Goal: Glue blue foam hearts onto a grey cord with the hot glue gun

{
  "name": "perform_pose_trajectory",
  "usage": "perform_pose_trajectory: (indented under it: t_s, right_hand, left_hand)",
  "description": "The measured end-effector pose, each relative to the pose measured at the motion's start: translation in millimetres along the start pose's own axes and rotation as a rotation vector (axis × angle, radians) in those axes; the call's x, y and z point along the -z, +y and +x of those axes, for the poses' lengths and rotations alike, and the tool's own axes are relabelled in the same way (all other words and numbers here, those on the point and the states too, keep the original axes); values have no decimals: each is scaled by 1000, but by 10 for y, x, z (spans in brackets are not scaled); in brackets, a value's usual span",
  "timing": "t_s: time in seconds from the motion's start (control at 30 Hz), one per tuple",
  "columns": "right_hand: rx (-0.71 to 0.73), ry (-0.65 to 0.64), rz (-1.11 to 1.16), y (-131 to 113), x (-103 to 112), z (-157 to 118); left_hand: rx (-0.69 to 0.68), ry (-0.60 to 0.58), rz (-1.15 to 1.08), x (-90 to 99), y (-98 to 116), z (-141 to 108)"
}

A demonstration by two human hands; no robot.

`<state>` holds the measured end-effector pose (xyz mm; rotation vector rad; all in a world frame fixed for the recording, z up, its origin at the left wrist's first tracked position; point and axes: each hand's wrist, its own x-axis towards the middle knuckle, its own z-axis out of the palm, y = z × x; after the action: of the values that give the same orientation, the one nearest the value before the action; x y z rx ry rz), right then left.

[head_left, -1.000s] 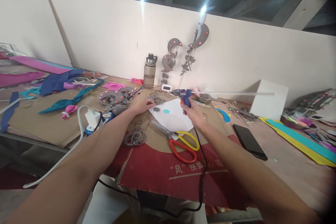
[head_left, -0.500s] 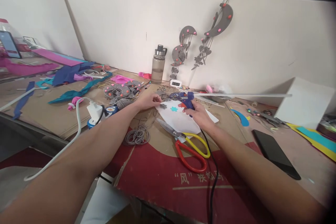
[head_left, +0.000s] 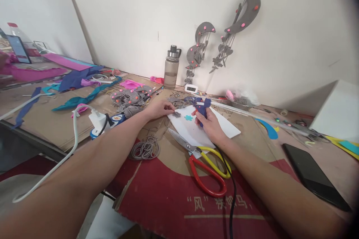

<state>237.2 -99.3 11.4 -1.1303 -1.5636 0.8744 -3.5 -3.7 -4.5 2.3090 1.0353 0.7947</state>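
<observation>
My right hand (head_left: 212, 126) is wrapped round a blue glue gun (head_left: 202, 109), its nozzle over the white paper sheets (head_left: 196, 134). A long clear glue stick (head_left: 258, 114) runs out of the gun's back to the right. My left hand (head_left: 161, 109) pinches the edge of a small dark grey piece (head_left: 176, 114) at the paper's left corner. On the paper lies a turquoise flower-shaped cutout (head_left: 189, 118). Closer to me, large scissors (head_left: 189, 147) with one red and one yellow handle rest partly on the paper, blades slightly apart.
Coiled grey cord (head_left: 145, 148) lies beneath my left forearm. A power strip (head_left: 116, 119) with a white plug stands left, a black phone (head_left: 314, 175) right. Behind are a water bottle (head_left: 171, 68), a small digital clock (head_left: 191, 88) and grey crescent hangings (head_left: 243, 16) against the white board.
The glue gun has tilted, so its long glue stick now slopes down to the right instead of lying nearly level. The left hand still pinches the grey piece. The view has shifted slightly.
</observation>
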Motion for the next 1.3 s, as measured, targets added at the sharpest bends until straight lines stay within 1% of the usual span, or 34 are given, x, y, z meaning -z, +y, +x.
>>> perform_pose_trajectory:
  t_s: [0.1,0.2,0.33,0.4,0.47,0.57,0.67,0.83,0.93,1.0,1.17,1.3]
  right_hand:
    - [-5,54,-42,77,19,-26]
    - [-10,63,-133,64,90,-33]
    - [-51,-51,-170,21,206,-17]
    - [-69,-96,-159,46,244,-6]
    - [-80,-116,-150,92,263,0]
    - [-94,-147,-174,136,265,1]
    - [-87,-161,-207,107,243,-10]
    - [-97,-118,-242,22,189,-39]
    - [-99,-123,-304,6,175,-48]
    - [-104,-110,-306,-2,171,-51]
    - [-119,-90,-263,-17,168,-56]
    - [-104,-88,-304,-8,173,-55]
  left_hand:
    - [13,0,48,5,32,-4]
    - [11,10,96,-3,30,4]
    - [6,23,149,-17,38,12]
    - [14,24,144,-22,58,11]
    - [22,25,130,-26,77,8]
    - [15,33,134,-32,81,7]
    - [6,39,150,-43,66,10]
    - [20,47,145,-51,77,7]
    - [24,49,162,-46,97,3]
    - [27,49,173,-43,100,2]
    - [16,49,180,-44,64,8]
    - [4,60,194,-48,25,15]
